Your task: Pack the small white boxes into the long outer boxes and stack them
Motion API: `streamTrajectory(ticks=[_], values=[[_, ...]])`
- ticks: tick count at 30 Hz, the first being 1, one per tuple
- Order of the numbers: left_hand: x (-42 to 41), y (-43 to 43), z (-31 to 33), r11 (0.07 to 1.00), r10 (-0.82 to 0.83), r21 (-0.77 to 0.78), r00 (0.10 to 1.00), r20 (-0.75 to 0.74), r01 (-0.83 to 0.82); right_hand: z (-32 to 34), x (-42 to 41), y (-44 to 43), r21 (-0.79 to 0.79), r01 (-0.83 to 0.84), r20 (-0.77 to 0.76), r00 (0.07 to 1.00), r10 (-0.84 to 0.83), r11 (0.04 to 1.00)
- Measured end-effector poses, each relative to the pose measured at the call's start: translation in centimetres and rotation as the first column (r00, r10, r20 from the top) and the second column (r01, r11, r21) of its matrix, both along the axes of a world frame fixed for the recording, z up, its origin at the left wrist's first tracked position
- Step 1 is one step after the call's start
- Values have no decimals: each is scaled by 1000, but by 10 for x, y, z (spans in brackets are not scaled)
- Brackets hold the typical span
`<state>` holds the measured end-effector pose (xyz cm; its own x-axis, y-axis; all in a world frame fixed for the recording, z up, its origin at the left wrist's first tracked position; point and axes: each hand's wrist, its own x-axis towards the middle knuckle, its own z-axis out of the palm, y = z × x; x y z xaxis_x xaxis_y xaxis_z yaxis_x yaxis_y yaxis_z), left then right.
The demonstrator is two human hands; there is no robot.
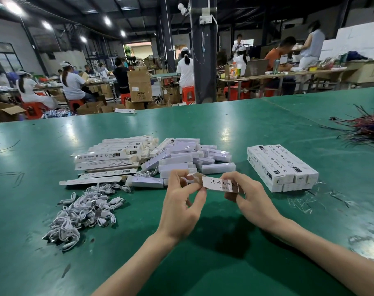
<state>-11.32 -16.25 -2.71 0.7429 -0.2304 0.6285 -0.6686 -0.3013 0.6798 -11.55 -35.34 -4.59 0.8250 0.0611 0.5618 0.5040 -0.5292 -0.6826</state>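
my left hand (181, 207) pinches the open end of a long outer box (221, 184), thumb and fingertips curled round the brown-lined flaps there. my right hand (253, 199) grips the other end, thumb on the printed face and fingers curled beneath. the box lies crosswise in the air above the table (203, 263), about midway between its left and right edges and nearer the near edge than the far one. i cannot tell whether a small box is inside it.

just beyond my hands, toward the far edge, lies a loose pile of small white boxes (188, 159), at all angles, some resting on others. touching that pile on its left is a heap of flattened outer boxes (109, 157), overlapping one another. closer to the near edge on the left side is a tangle of white cables (83, 212) in small coiled bundles.

to the right of my hands, apart from the pile, sits a neat stack of closed outer boxes (282, 167), two layers high and laid side by side. scraps of clear film (303, 201) lie on the table just beside it. a bundle of coloured wires (365, 127) sprawls by the right edge, toward the far corner.

beyond the far edge, other people sit at other tables among cardboard cartons (139, 85).
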Motion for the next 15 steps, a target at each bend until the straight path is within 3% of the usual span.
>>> streamTrajectory(ticks=[3, 6, 8, 12, 15], values=[[0, 1, -1, 997, -20, 80, 999, -45, 24, 2, -3, 3, -28, -11, -20, 1000, 10, 1000], [-1, -1, 1, 997, -20, -74, 999, -46, 17, 10, -5, 3, -18, -20, -42, 999, 19, 1000], [0, -2, 2, 981, -27, -193, 999, -43, 18, 19, -9, 1, 78, -156, -128, 978, 165, 985], [4, 1, 3, 959, -76, -279, 992, -97, 47, 35, -19, -5, 276, -416, -333, 804, 492, 866], [5, 2, 3, 939, -183, -325, 964, -191, 113, 40, -22, -4, 443, -485, -392, 652, 649, 754]])
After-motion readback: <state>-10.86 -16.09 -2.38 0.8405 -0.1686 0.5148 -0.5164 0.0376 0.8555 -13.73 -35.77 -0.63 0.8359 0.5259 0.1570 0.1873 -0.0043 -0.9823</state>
